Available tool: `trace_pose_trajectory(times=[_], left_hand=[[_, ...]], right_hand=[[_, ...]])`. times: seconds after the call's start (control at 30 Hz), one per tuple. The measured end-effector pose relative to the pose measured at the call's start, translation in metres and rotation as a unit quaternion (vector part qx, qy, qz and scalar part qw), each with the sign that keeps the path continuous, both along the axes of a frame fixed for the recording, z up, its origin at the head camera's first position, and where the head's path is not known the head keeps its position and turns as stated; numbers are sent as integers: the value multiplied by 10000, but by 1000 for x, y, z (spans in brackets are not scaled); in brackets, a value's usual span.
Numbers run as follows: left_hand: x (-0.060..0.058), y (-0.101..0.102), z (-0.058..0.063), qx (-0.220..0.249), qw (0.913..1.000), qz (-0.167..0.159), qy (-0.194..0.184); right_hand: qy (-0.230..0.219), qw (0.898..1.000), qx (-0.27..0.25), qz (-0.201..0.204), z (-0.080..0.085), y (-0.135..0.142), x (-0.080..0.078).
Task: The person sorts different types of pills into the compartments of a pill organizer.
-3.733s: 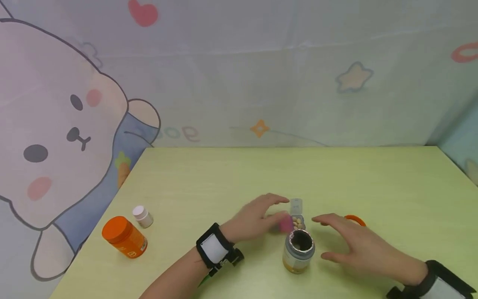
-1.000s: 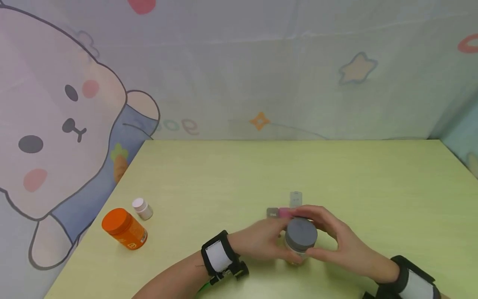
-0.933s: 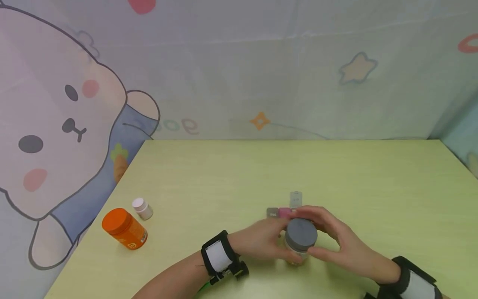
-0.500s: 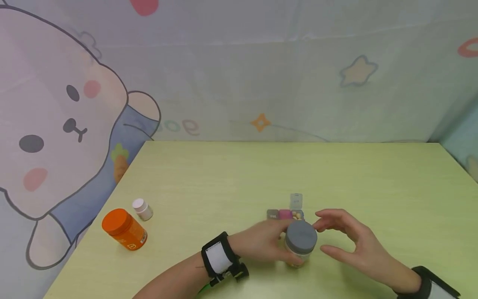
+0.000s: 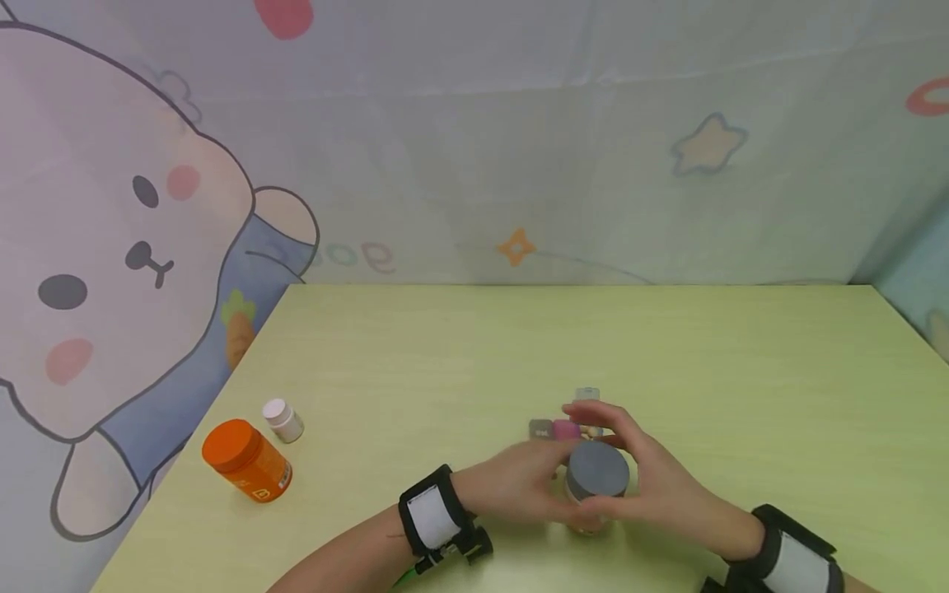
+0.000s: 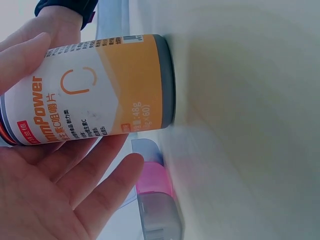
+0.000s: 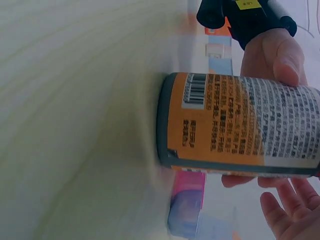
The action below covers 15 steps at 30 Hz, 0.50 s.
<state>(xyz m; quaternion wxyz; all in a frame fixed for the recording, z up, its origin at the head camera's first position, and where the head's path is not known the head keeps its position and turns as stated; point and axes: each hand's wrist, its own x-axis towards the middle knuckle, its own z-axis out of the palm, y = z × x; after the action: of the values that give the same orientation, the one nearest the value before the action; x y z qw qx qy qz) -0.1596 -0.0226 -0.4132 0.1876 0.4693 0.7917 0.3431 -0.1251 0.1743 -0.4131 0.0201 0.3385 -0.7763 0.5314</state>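
Note:
My left hand (image 5: 511,486) grips the body of a vitamin C tablet bottle (image 6: 95,90), white and orange with a dark base, upright on the table. A grey lid (image 5: 597,469) sits on its top. My right hand (image 5: 660,486) is curled round the lid, thumb at the front and fingers behind, with the index finger reaching past it. Just behind the bottle lies a small pill box (image 5: 567,429) with grey, pink and blue compartments. The blue compartment's clear flap stands open, and pale tablets show inside, partly covered by the right hand.
On the left of the table (image 5: 415,354) stand an orange bottle with an orange lid (image 5: 247,461) and a small white bottle (image 5: 283,420). A printed cloth (image 5: 460,148) hangs behind the table's far edge.
Earlier the bottle stood uncapped, with the left hand at the pill box; now it is capped and held. The right hand drew off the lid half a second ago and is round it again.

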Motion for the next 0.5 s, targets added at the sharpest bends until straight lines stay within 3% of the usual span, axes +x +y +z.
trace_pose_trajectory(times=[0.1, 0.23, 0.5], left_hand=[[0, 0, -2, 56, 9998, -73, 193], [0, 1, -4, 195, 9992, -168, 318], [2, 0, -2, 110, 9998, 107, -135]], right_hand=[[-239, 9994, -130, 194, -1, -6, 4], [23, 9983, -417, 413, -2, -6, 10], [419, 9983, -383, 109, 0, 18, 24]])
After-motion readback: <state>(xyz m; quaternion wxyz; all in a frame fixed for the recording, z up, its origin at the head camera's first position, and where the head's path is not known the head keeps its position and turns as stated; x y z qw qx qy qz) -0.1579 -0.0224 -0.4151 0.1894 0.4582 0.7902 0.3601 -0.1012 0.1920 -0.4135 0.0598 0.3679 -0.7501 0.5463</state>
